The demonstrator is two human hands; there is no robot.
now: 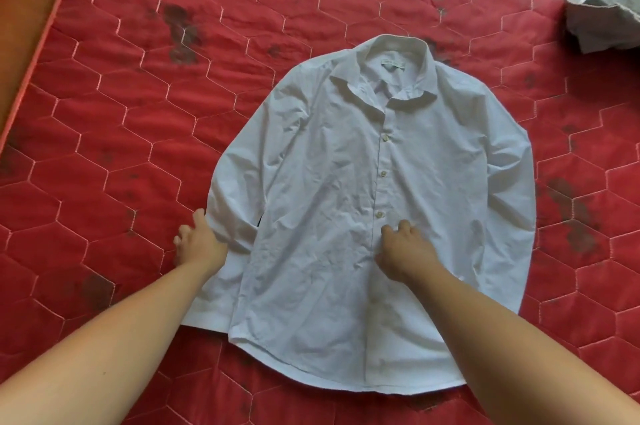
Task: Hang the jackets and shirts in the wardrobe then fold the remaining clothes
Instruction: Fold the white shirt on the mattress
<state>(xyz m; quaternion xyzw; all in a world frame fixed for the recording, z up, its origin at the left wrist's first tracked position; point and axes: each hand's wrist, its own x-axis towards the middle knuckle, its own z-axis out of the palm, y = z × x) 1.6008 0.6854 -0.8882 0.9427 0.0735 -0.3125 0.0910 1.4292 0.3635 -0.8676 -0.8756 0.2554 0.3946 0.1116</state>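
Red quilted mattress [138,113] under white shirt [346,182], left hand [197,244] grip clamped on sleeve [230,210], right hand [405,251] flat, grip apart.

white shirt [349,203], red hexagon-quilted mattress [138,113], pale grey garment [609,5]

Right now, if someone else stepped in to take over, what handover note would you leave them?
Left hand: at the edge of the sleeve on that side of the white shirt, fingers curled on the cloth.
Right hand: pressing on the shirt's button placket.
Shirt lies face up, buttoned, spread flat on the red mattress.
A crumpled pale garment sits at the far right corner.
Done: shirt laid out. Left: fold or hang it, then handle the other garment.
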